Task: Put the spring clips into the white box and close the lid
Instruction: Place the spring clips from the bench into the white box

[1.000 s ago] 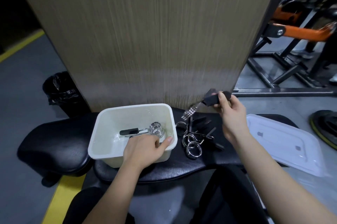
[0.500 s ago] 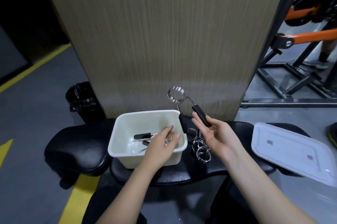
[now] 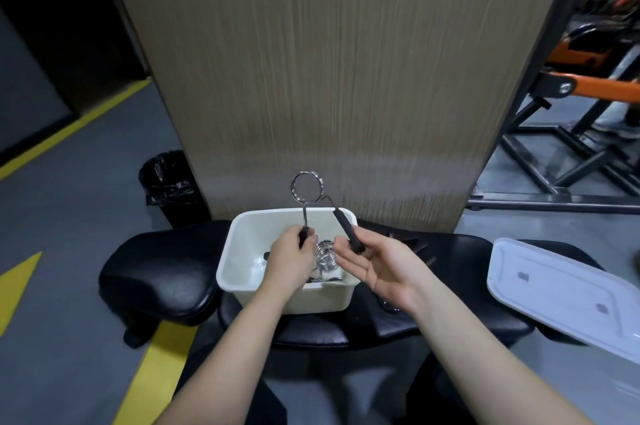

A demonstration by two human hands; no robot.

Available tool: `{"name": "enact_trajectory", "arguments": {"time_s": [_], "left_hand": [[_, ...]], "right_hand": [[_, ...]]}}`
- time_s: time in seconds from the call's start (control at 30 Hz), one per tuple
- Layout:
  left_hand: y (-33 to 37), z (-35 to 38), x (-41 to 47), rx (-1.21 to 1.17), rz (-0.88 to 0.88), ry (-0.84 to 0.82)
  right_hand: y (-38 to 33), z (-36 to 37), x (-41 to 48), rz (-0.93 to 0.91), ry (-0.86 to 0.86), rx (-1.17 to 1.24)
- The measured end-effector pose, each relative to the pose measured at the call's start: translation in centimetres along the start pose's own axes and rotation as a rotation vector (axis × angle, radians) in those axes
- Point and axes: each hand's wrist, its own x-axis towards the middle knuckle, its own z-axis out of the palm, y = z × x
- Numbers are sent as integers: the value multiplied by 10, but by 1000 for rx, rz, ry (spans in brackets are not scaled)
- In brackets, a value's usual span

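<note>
A chrome spring clip (image 3: 306, 187) with two black handles stands upright above the white box (image 3: 242, 227). My left hand (image 3: 289, 260) pinches its left handle. My right hand (image 3: 375, 263) lies palm up, and the right handle rests loosely between its thumb and fingers. Another spring clip (image 3: 325, 256) lies inside the box, partly hidden by my left hand. The white lid (image 3: 554, 293) lies flat on the right end of the bench, apart from the box. A bit of metal (image 3: 389, 307) shows under my right wrist.
The box sits on a black padded bench (image 3: 162, 272). A tall brown panel (image 3: 329, 78) rises right behind it. A black bin (image 3: 168, 185) stands at the left, and an orange and black gym frame (image 3: 571, 134) at the right.
The clip has come from my right hand's side to over the box. My left hand left the box's front rim and took hold of one handle.
</note>
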Motion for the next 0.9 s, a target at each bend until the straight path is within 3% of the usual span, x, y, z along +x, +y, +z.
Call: {"name": "enact_trajectory", "arguments": {"time_s": [0.07, 0.2, 0.3, 0.43, 0.63, 0.9], "left_hand": [[-2, -10, 6, 71, 13, 77], [-12, -35, 16, 242, 80, 202], [-25, -54, 24, 445, 184, 238], [-40, -64, 30, 638, 258, 223], [-48, -63, 45, 635, 357, 201], [-65, -56, 72, 728, 507, 24]], "right_hand": [[5, 1, 8, -62, 65, -274], [11, -6, 33, -412, 393, -853], [13, -9, 51, -402, 435, -1097], [38, -18, 73, -316, 344, -1187], [52, -33, 91, -331, 505, -971], [56, -37, 96, -374, 564, -1015]]}}
